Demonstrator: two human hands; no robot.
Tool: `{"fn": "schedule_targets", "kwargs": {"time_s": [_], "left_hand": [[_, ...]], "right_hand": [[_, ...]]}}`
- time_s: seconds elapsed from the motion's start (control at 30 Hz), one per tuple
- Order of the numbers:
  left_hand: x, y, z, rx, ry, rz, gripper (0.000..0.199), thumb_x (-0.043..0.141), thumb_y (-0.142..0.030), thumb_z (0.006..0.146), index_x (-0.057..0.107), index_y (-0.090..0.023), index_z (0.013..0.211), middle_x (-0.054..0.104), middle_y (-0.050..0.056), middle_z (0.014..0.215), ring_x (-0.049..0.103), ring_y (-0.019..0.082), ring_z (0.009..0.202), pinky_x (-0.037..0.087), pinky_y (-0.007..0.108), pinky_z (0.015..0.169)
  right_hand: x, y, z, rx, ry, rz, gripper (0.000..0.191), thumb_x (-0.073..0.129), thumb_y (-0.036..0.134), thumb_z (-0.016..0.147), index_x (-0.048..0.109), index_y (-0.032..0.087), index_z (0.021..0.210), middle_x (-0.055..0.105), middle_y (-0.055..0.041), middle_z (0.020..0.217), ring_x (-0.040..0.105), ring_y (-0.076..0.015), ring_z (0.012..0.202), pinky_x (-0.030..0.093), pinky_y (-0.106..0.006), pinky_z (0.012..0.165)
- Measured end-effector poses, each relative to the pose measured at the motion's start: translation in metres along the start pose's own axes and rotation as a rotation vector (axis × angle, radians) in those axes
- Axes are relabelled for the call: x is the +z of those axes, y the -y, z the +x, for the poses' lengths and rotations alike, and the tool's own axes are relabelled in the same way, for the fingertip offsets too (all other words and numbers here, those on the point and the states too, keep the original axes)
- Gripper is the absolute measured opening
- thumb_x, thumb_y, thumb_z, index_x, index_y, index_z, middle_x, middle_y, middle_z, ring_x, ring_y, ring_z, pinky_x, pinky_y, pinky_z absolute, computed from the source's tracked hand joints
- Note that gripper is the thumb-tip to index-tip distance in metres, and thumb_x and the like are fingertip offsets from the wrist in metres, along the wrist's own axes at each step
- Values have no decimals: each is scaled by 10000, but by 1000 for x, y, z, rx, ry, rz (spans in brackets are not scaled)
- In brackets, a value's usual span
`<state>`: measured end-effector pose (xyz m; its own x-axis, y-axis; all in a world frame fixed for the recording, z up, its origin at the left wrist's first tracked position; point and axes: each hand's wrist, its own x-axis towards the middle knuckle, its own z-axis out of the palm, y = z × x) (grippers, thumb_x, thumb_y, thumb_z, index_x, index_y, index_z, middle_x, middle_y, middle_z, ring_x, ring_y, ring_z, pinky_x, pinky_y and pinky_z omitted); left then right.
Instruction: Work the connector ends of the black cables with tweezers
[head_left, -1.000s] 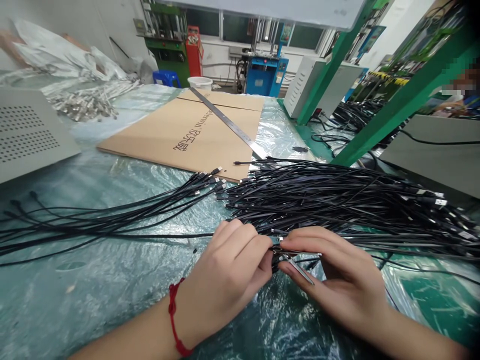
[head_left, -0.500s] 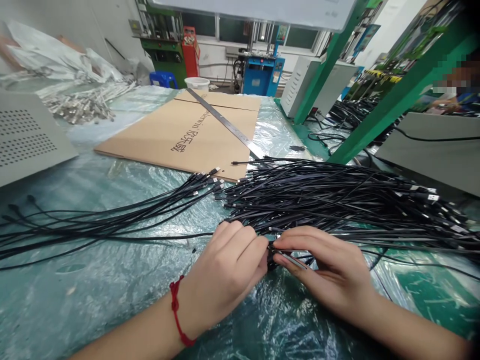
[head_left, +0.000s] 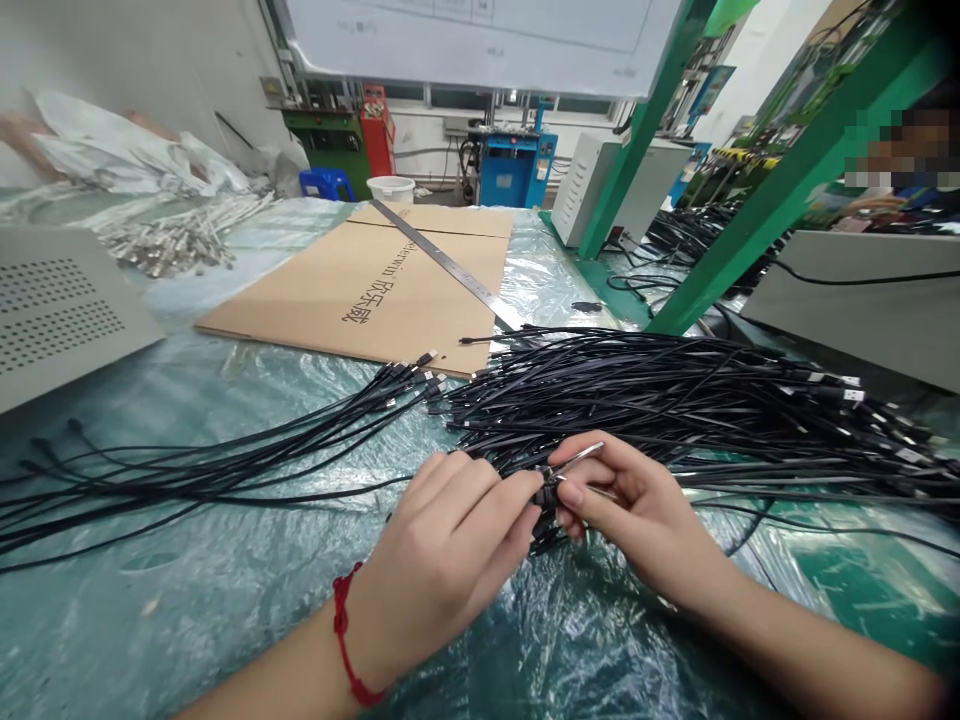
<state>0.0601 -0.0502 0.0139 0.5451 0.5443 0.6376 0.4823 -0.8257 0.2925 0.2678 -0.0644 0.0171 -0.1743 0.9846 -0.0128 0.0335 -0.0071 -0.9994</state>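
Two grips pinching: left hand (head_left: pixel 446 545) black cable end (head_left: pixel 549 493), right hand (head_left: pixel 637 510) metal tool (head_left: pixel 586 454), now angled upward.

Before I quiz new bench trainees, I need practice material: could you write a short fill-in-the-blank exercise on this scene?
1. The cord bracelet behind the left hand is coloured ____.
2. The right hand holds a slim, shiny tool made of ____.
3. The heaped USB cables are coloured ____.
4. The ruler lies diagonally across a flat sheet of ____.
Missing words: red; metal; black; cardboard.
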Motion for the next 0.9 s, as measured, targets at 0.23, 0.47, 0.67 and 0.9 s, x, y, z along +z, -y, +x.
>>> {"fn": "schedule_targets", "kwargs": {"time_s": [0.23,0.47,0.67,0.9], "left_hand": [[-5,2,0,169,-38,115,179,630,-64,915,637,-72,1093,584,34,735,455,165,666,335,340,599],[-6,1,3,192,-19,150,105,598,-101,941,659,-67,1019,501,13,676,407,163,639,285,345,568],[-6,1,2,182,17,146,126,546,-94,958,667,-71,987,488,16,683,402,165,637,292,347,565],[-7,0,1,165,34,146,150,522,-89,970,664,-82,921,456,12,676,397,164,635,311,337,559]], "right_hand": [[-3,-8,-2,-328,-157,-413,154,703,269,891,644,232,1028,697,-16,875,675,-131,773,561,-251,693],[-3,-3,-16,-784,-84,-614,318,725,82,824,626,169,1114,687,-63,991,656,-173,948,561,-323,829],[2,3,-16,-810,-48,-660,312,731,70,827,635,142,1116,719,-68,979,669,-160,945,574,-305,833],[2,3,-15,-819,-58,-739,274,733,89,836,653,137,1094,736,-63,963,683,-148,935,584,-281,851]]}}
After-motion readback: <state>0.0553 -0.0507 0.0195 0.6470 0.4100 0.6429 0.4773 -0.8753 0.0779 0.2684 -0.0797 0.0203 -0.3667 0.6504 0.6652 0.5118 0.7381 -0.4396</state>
